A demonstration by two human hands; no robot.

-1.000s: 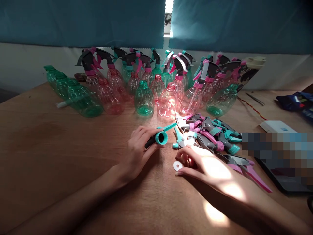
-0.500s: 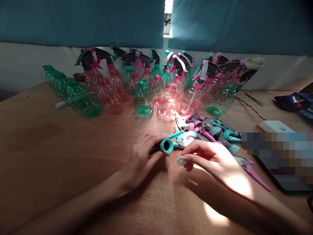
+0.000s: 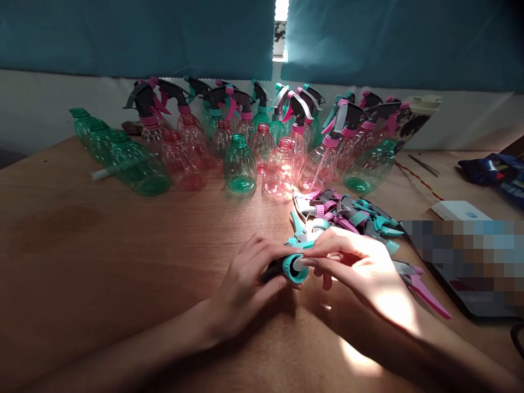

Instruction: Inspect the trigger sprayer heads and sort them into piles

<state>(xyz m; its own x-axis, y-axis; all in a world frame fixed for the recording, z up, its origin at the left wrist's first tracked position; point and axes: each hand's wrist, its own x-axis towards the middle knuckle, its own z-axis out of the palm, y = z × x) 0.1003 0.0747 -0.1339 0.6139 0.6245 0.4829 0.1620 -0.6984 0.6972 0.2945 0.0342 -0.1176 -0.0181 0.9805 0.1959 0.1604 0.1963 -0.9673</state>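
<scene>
Black-turquoise plastic spray head [image 3: 287,266] seemed mid-fitting.
Left fingers [image 3: 270,254] clamped it; right fingers [image 3: 331,266] pinched a round white washer [image 3: 301,264], likely needing level seating.

This is looking like a small indoor work spot, whether in a home or a workshop being impossible to tell. Dark teal fabric curtains [image 3: 143,38] are hanging above a brown wooden table [image 3: 82,262], with daylight showing through a narrow bright gap [image 3: 281,11]. Transparent green and pink plastic bottles [image 3: 240,169] are standing in bulk beyond heaped grey, pink and teal plastic spray heads [image 3: 352,213], while a flat black-edged device [image 3: 470,314] and a shiny dark-blue packet [image 3: 491,168] are lying to the right.
</scene>
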